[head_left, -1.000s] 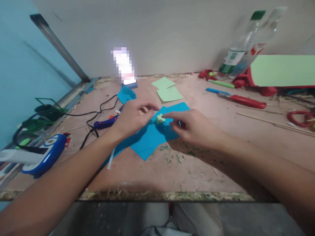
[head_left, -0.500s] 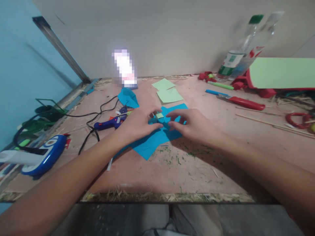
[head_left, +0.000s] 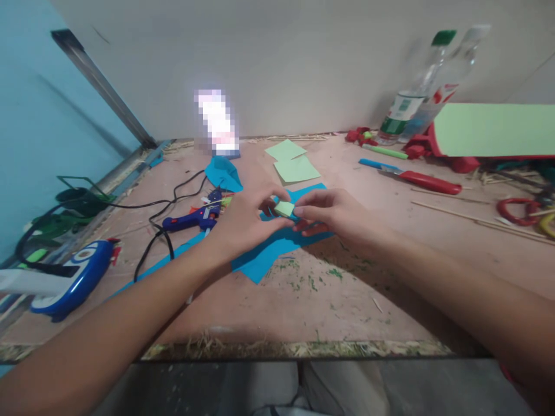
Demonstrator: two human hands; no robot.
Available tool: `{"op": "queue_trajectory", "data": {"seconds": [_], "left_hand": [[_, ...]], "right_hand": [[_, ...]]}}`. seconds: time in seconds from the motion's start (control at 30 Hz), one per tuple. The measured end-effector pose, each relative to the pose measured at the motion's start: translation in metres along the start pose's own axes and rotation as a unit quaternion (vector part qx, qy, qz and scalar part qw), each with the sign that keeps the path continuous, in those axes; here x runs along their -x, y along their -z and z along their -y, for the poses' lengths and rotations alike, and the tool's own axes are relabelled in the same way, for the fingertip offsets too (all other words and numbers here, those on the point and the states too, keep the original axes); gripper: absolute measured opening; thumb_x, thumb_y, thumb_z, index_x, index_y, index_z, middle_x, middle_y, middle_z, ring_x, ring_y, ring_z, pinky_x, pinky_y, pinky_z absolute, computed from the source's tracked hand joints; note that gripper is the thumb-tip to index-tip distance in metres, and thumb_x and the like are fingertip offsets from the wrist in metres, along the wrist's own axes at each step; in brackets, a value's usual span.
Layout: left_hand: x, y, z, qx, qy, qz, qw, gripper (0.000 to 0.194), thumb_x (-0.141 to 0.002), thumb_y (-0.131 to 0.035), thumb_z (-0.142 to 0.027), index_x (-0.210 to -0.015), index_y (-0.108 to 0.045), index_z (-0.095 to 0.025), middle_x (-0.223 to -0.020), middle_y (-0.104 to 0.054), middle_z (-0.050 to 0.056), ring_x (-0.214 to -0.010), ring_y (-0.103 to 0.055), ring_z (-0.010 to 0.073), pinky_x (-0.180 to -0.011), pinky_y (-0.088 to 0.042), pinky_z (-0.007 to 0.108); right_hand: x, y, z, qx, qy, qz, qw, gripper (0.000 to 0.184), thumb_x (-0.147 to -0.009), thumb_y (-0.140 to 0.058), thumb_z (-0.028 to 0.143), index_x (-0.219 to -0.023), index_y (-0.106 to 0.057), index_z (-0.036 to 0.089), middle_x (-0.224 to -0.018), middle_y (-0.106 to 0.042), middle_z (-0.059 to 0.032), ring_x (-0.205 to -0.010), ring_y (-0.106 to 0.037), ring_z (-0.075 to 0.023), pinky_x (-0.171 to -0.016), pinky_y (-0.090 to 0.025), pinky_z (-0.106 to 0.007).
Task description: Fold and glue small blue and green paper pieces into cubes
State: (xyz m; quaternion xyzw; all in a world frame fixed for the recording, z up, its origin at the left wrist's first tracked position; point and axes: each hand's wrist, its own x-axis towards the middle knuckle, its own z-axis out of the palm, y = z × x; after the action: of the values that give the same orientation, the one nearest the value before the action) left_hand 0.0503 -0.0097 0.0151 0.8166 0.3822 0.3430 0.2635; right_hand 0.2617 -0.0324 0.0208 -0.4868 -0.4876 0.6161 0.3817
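A small folded paper piece (head_left: pixel 284 208), pale green on top with some blue at its right side, is between my fingertips above the blue paper. My left hand (head_left: pixel 249 216) grips it from the left, thumb in front and fingers behind. From the right, my right hand (head_left: pixel 332 212) pinches its edge with thumb and forefinger. Under both hands lies the cut blue paper (head_left: pixel 259 267), partly hidden by them. Just left of my left hand rests a blue glue gun (head_left: pixel 193 219). Behind the hands are two pale green paper squares (head_left: pixel 297 169), overlapping.
A crumpled blue paper (head_left: pixel 223 173) lies near a bright phone (head_left: pixel 219 124) against the wall. Black cable (head_left: pixel 151 218) loops at left beside a blue-and-white device (head_left: pixel 80 277). At right are a red-handled knife (head_left: pixel 429 181), thin sticks (head_left: pixel 459 212) and bottles (head_left: pixel 401 112). Green scraps dot the table (head_left: pixel 260 323).
My right hand has closed in from the right onto the small paper piece, its fingertips now touching it. The piece shows more of its green face. The view has shifted slightly.
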Motion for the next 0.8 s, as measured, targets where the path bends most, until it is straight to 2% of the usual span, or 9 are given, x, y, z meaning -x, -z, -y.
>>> {"op": "queue_trajectory", "data": {"seconds": [0.17, 0.4, 0.57, 0.7, 0.8], "left_hand": [[0.0025, -0.0014, -0.0029, -0.053, -0.047, -0.030, 0.997, 0.023, -0.082, -0.085, -0.020, -0.100, -0.070, -0.023, -0.094, -0.077, 0.000, -0.079, -0.068, 0.0175, -0.068, -0.051, 0.029], [0.0021, 0.0004, 0.0002, -0.066, -0.092, -0.018, 0.993, 0.011, -0.089, -0.077, -0.022, -0.098, -0.072, -0.023, -0.094, -0.077, 0.001, -0.079, -0.066, 0.0182, -0.072, -0.052, 0.031], [0.0008, 0.0028, 0.0021, -0.030, -0.102, 0.006, 0.994, 0.011, -0.090, -0.079, -0.024, -0.100, -0.076, -0.021, -0.093, -0.078, 0.003, -0.081, -0.066, 0.0186, -0.072, -0.051, 0.030], [0.0002, 0.0041, 0.0020, -0.054, -0.136, 0.014, 0.989, 0.007, -0.094, -0.074, -0.025, -0.098, -0.077, -0.021, -0.096, -0.079, 0.004, -0.085, -0.069, 0.0197, -0.074, -0.052, 0.031], [-0.0006, 0.0057, 0.0028, -0.070, -0.133, 0.010, 0.989, 0.010, -0.095, -0.072, -0.027, -0.100, -0.078, -0.021, -0.096, -0.080, 0.005, -0.084, -0.069, 0.0197, -0.074, -0.052, 0.031]], "right_hand": [[0.0020, -0.0042, -0.0028, 0.001, 0.014, -0.020, 1.000, 0.012, -0.086, -0.084, 0.024, -0.080, -0.075, 0.019, -0.078, -0.080, -0.0038, -0.072, -0.074, -0.0141, -0.066, -0.062, -0.023], [0.0025, -0.0041, -0.0050, 0.040, 0.066, -0.016, 0.997, 0.013, -0.079, -0.087, 0.025, -0.079, -0.075, 0.019, -0.072, -0.076, -0.0006, -0.070, -0.072, -0.0142, -0.063, -0.059, -0.023], [0.0030, -0.0021, -0.0019, 0.065, 0.076, 0.000, 0.995, 0.011, -0.079, -0.085, 0.027, -0.078, -0.077, 0.019, -0.073, -0.077, -0.0019, -0.071, -0.071, -0.0152, -0.069, -0.062, -0.028], [0.0030, -0.0018, -0.0014, 0.063, 0.075, 0.004, 0.995, 0.010, -0.076, -0.086, 0.024, -0.075, -0.077, 0.019, -0.073, -0.076, -0.0011, -0.070, -0.071, -0.0154, -0.069, -0.062, -0.028], [0.0026, -0.0010, -0.0020, 0.044, 0.060, 0.000, 0.997, 0.010, -0.074, -0.088, 0.023, -0.077, -0.078, 0.020, -0.074, -0.076, -0.0007, -0.071, -0.071, -0.0160, -0.071, -0.062, -0.030]]}}
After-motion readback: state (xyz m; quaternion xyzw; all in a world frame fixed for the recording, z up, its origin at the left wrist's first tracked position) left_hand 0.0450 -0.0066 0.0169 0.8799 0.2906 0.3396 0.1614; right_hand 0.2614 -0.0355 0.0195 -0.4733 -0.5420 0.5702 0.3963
